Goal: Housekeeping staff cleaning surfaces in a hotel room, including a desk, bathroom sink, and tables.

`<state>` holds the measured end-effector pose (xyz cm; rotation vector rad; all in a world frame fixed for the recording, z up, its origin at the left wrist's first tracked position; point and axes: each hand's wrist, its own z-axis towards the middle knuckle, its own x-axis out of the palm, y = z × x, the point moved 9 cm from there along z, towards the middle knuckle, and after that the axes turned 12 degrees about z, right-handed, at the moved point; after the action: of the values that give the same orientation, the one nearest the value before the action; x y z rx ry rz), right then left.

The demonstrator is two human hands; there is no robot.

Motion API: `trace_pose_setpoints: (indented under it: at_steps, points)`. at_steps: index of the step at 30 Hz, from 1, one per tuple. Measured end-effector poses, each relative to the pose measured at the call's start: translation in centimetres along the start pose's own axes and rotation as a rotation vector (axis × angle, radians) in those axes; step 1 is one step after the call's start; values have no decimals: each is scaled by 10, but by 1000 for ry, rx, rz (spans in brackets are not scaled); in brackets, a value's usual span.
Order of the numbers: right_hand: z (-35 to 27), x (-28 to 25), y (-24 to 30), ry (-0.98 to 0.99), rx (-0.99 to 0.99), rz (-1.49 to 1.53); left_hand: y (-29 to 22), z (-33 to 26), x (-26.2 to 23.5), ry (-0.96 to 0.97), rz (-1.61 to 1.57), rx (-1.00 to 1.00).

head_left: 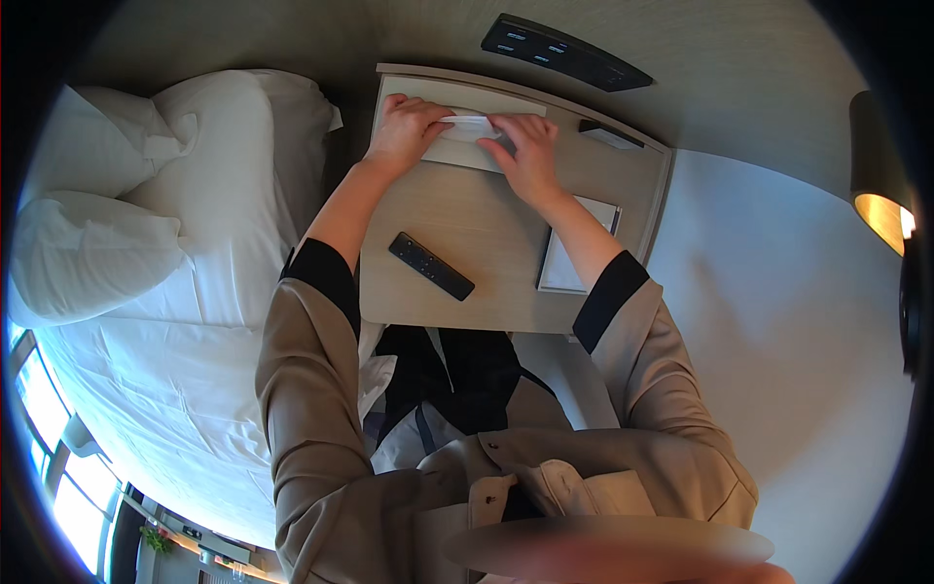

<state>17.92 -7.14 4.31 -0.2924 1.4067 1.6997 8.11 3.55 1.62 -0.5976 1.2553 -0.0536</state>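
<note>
At the far end of the bedside table, a white tissue (470,124) stretches between my hands above a pale rectangular box (457,153), which looks like a tissue box. My left hand (407,127) pinches the tissue's left end between thumb and fingers. Its right end is at the fingertips of my right hand (528,146), whose thumb points down and left over the box. Parts of the box are covered by both hands. Nearer to me, a black remote control (431,266) lies slanted on the wooden tabletop (506,277).
A white notepad or booklet (562,258) lies under my right forearm. Near the table's far right corner sits a small dark item (611,134). A black switch panel (564,54) is on the wall. The white bed (214,253) stands left; a lit lamp (883,219) hangs right.
</note>
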Motion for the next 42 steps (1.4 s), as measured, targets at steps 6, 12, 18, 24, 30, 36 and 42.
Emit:
trace_pose_setpoints:
  at_steps: [6, 12, 18, 24, 30, 36, 42]
  points:
    - [8, 10, -21, 51, 92, -5, -1, 8, 4, 102, 114, -74]
    - [5, 10, -18, -22, 76, -100, 5, 9, 6, 76, 244, -99]
    - [7, 11, -11, -81, 28, -237, -9, -6, -26, -267, 362, -101]
    - [-6, -11, 0, -241, -25, -160, -48, -9, -17, -217, 172, 346]
    - [-110, 39, 74, 268, 24, 234, -37, 19, -10, -264, 13, 99]
    - [-178, 98, 108, 676, -11, 95, -26, 36, 20, -94, -82, 25]
    - [-139, 83, 67, 524, -87, 12, -2, 28, 15, -218, -308, -255]
